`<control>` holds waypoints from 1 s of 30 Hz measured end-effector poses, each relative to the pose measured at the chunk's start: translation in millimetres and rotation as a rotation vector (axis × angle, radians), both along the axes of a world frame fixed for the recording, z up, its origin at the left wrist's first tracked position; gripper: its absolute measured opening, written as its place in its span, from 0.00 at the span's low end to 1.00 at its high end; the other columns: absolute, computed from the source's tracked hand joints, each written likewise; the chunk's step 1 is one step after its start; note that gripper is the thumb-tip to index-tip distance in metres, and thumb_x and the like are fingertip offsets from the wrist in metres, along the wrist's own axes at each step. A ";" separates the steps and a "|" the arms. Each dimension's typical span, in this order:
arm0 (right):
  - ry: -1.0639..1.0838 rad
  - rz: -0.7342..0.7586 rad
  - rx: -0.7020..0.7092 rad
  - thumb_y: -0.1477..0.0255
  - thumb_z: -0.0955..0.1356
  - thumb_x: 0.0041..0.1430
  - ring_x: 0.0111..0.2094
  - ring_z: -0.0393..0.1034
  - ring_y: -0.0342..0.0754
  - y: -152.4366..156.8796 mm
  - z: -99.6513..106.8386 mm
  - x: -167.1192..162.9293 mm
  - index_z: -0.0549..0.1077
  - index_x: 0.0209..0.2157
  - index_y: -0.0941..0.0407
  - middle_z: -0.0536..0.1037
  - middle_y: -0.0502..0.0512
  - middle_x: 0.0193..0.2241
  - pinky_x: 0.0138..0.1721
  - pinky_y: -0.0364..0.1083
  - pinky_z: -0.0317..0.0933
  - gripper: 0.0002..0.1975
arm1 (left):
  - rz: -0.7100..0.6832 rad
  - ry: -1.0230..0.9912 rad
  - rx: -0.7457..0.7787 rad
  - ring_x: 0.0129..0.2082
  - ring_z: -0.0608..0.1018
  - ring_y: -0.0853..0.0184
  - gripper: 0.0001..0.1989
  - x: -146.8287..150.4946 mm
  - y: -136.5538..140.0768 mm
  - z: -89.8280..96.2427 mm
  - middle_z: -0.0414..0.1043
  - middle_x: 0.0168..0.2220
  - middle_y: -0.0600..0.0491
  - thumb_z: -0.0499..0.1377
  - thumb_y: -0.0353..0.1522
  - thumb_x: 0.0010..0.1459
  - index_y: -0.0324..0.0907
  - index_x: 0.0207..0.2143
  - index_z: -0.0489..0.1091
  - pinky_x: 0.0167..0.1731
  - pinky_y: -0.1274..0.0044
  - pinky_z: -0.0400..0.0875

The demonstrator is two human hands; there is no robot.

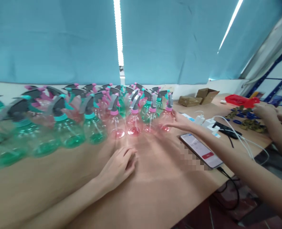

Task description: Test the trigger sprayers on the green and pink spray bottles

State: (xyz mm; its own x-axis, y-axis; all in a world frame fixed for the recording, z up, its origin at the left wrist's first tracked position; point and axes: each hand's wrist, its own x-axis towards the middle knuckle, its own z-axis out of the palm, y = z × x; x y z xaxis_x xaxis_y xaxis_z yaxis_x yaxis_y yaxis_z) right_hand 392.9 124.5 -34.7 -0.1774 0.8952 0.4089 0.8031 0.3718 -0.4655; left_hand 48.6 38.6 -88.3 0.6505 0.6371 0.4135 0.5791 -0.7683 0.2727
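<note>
My right hand [177, 121] reaches to a clear pink spray bottle [166, 121] with a grey and pink trigger head, at the right end of the front row. Its thumb and fingers lie round the bottle's right side. Resting on the brown tabletop [150, 187] is my left hand [119, 163], fingers loosely bent and nothing in it. Beyond it stand more pink bottles [133, 122] in the same row. Green spray bottles [94, 128] with turquoise collars continue to the left, blurred at the edge. Several more bottles crowd behind, partly hidden.
A phone [201, 151] lies beside my right forearm. White chargers [209, 123] and cables are behind it. Cardboard boxes [207, 95] stand by the wall. At the right, another person's hand [266, 113] is near a red tray [242, 101] and small blue and olive parts [252, 124].
</note>
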 end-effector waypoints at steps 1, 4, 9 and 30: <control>0.011 -0.020 0.032 0.56 0.74 0.49 0.56 0.66 0.66 -7.5 -3.0 -3.5 0.61 0.60 0.57 0.70 0.67 0.56 0.55 0.61 0.61 0.41 | 0.019 0.001 -0.003 0.47 0.75 0.58 0.11 -10.7 -4.5 0.6 0.72 0.47 0.47 0.50 0.30 0.62 0.45 0.47 0.64 0.46 0.65 0.72; 0.063 -0.041 0.092 0.53 0.70 0.54 0.59 0.64 0.65 -37.4 -18.3 -18.7 0.58 0.62 0.56 0.69 0.67 0.58 0.54 0.62 0.63 0.39 | 0.123 0.014 -0.036 0.46 0.76 0.58 0.12 -53.7 -21.9 5.8 0.73 0.47 0.47 0.51 0.30 0.62 0.44 0.47 0.65 0.46 0.65 0.72; 0.089 -0.085 0.145 0.53 0.68 0.56 0.54 0.69 0.67 -83.9 -52.3 -72.4 0.63 0.58 0.57 0.70 0.69 0.56 0.52 0.65 0.65 0.34 | 0.461 -0.073 -0.081 0.47 0.77 0.57 0.12 -148.1 -54.9 17.2 0.75 0.46 0.48 0.51 0.36 0.62 0.46 0.46 0.67 0.47 0.64 0.71; 0.017 0.933 0.225 0.78 0.63 0.61 0.63 0.59 0.55 -112.3 -25.1 -530.3 0.65 0.59 0.57 0.67 0.65 0.60 0.63 0.59 0.55 0.24 | 1.343 -0.620 0.123 0.62 0.63 0.46 0.34 -404.5 -74.0 80.4 0.60 0.59 0.31 0.63 0.42 0.51 0.33 0.55 0.59 0.59 0.60 0.60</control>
State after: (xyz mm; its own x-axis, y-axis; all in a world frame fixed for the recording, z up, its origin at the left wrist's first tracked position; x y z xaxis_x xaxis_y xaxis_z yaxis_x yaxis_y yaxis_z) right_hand -137.4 12.2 -59.7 -0.7712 0.2970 0.5630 0.1326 0.9400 -0.3143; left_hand -355.9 -35.4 -7.8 -0.6779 0.5453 0.4930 0.6757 0.1979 0.7102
